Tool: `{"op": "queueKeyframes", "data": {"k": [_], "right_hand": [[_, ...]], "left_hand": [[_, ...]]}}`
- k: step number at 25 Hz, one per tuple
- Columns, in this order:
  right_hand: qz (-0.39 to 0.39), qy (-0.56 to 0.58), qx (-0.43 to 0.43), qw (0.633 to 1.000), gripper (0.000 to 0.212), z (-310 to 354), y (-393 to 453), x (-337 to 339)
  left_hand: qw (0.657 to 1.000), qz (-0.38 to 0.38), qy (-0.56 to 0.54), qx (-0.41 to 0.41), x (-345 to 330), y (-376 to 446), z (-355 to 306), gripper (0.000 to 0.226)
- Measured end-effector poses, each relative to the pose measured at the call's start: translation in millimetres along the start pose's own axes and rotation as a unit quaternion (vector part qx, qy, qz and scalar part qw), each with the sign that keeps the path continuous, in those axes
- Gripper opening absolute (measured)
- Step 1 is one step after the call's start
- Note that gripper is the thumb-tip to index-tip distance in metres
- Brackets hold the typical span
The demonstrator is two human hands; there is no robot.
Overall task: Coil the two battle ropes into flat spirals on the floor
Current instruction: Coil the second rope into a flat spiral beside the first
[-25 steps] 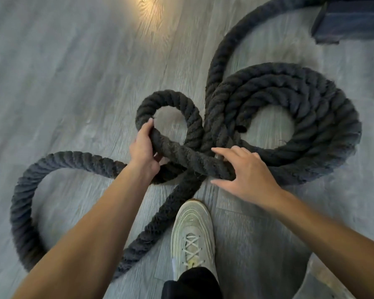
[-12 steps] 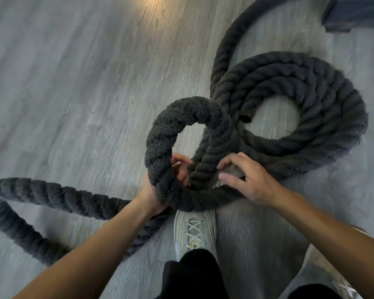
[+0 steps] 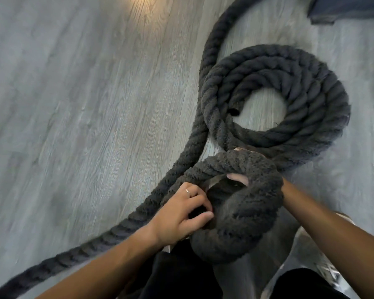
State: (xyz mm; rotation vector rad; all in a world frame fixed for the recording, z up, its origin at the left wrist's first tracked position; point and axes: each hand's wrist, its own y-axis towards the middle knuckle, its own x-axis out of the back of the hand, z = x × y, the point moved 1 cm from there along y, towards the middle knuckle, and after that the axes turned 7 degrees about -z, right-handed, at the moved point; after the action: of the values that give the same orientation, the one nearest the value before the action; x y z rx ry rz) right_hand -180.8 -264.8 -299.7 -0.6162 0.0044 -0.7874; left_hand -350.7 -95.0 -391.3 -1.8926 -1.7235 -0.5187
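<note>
Clearly both hands are on one raised loop of rope. The left hand (image 3: 181, 214) sits at the loop's near-left side, fingers curled in around the strand and the thumb tucked toward the hole, so it grips the rope there. The right hand (image 3: 239, 179) is mostly hidden behind the loop; its fingers (image 3: 235, 177) show through the hole, hooked over the far-right strand, so it holds the rope too, with its forearm passing under the loop's right side.

The lifted loop (image 3: 253, 212) stands tilted up off the floor, just above the person's legs and shoe, its opening facing the camera. From the left hand the free length of the battle rope (image 3: 138, 214) runs away along the floor (image 3: 73, 104) toward the lower-left corner, and a second run climbs past the coil's left side toward the top edge.

Beyond the hands, toward the floor's far right, lies the flat coil (image 3: 311, 100), several turns wound side by side around a bare centre, its inner end (image 3: 234, 111) showing at the hole's left. The lifted loop nearly touches that coil's near edge.

So the coil lies forward and slightly right of both hands, and the right hand is nearer it. My judgement is that the loop must tip forward and lay down against the coil's outer turn, without landing on top of it.
</note>
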Motion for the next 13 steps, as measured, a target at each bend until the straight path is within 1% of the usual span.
{"op": "queueKeyframes", "data": {"k": [1,3,4,5,6,7,8,9,10,11,12,13], "right_hand": [[-0.023,0.048,-0.049,0.997,0.037,20,-9,0],[-0.034,0.146,-0.115,0.982,0.043,10,-11,1],[-0.039,0.195,-0.122,0.972,0.040,-2,-16,2],[-0.044,0.228,-0.086,0.969,0.045,-26,-3,1],[-0.033,0.258,-0.085,0.962,0.048,-42,14,0],[-0.014,0.297,-0.114,0.948,0.052,-45,29,-5],[-0.006,0.298,-0.141,0.944,0.058,-54,45,-8],[0.022,0.269,-0.136,0.953,0.065,-66,58,-8],[0.042,0.203,-0.119,0.971,0.069,-77,67,-9],[0.059,0.132,-0.095,0.985,0.065,-83,73,-9],[0.055,0.067,-0.067,0.994,0.056,-88,75,-11],[0.046,0.027,-0.038,0.998,0.044,-89,74,-13]], "left_hand": [[0.998,-0.024,0.050,-0.016,-6,0,1,0.037],[0.991,-0.046,0.119,-0.037,-15,-1,6,0.036],[0.987,-0.050,0.146,-0.035,-17,0,10,0.038],[0.984,-0.053,0.168,-0.023,-16,4,16,0.042],[0.980,-0.058,0.191,-0.010,-13,9,24,0.046],[0.973,-0.069,0.219,-0.008,-9,17,31,0.047],[0.966,-0.087,0.243,-0.024,-4,25,42,0.043],[0.959,-0.108,0.256,-0.050,0,34,50,0.037],[0.957,-0.135,0.250,-0.062,6,42,55,0.032],[0.957,-0.149,0.243,-0.059,14,48,62,0.029],[0.956,-0.156,0.245,-0.044,21,54,66,0.025],[0.950,-0.157,0.270,-0.015,29,59,73,0.021]]}}
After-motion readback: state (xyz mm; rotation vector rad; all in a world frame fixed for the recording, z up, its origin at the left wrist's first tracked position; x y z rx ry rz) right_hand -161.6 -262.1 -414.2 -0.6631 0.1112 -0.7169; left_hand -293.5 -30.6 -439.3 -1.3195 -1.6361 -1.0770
